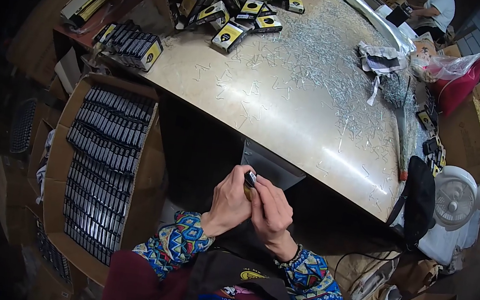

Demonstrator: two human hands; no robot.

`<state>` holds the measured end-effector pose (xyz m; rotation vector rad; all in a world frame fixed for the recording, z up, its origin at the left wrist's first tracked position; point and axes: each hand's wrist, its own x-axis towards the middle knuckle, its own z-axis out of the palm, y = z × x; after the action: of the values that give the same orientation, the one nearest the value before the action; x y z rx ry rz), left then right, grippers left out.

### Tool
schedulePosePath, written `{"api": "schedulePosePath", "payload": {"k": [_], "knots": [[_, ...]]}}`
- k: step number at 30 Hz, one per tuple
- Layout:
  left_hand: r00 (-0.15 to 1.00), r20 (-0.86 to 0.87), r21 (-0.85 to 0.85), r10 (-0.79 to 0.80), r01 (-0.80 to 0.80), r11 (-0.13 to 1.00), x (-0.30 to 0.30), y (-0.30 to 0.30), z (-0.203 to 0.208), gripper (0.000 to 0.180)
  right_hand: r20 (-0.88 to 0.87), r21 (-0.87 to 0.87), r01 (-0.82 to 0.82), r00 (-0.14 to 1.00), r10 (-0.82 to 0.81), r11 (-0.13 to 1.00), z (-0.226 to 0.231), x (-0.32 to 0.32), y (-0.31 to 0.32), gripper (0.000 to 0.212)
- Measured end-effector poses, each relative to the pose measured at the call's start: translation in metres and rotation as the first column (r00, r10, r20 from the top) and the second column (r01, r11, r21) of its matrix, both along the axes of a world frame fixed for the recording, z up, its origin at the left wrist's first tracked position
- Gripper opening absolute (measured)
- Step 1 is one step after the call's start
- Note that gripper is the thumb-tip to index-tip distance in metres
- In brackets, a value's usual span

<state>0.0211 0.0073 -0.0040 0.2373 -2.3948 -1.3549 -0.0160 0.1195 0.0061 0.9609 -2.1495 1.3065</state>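
Observation:
Close in front of my body, short of the table's near edge, both hands meet around one small black and yellow box (249, 179). My left hand (232, 202) is closed on its left side, the fingers curled. My right hand (271, 209) pinches it from the right with thumb and fingers. Only the box's dark upper end and a bit of yellow show; the rest is hidden by my fingers. On the table (291, 120) beyond lie many loose bent metal hooks (345, 73).
A large carton (59, 158) on the left holds rows of packed small boxes (102, 175). Loose black and yellow boxes (230, 35) are heaped at the table's far side, with a stacked row (136, 47) at its left. A white fan (454, 197) stands right. Another person (439, 12) sits far right.

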Motion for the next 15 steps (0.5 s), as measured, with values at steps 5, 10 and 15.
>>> {"api": "schedulePosePath", "payload": {"k": [5, 10, 15], "knots": [[1.0, -0.028, 0.024, 0.008, -0.008, 1.0, 0.002, 0.005, -0.004, 0.038, -0.136, 0.015, -0.101, 0.985, 0.102, 0.995, -0.016, -0.012, 0.013, 0.017], [1.0, -0.025, -0.03, 0.009, -0.01, 1.0, -0.001, 0.006, -0.007, 0.041, -0.108, 0.023, -0.181, 0.977, 0.183, 0.983, -0.023, -0.018, 0.018, 0.018], [0.999, 0.021, -0.008, -0.031, 0.031, 0.999, -0.01, 0.001, -0.003, 0.057, 0.05, 0.082, -0.177, 0.984, 0.174, 0.981, 0.003, -0.025, 0.014, 0.028]]}}
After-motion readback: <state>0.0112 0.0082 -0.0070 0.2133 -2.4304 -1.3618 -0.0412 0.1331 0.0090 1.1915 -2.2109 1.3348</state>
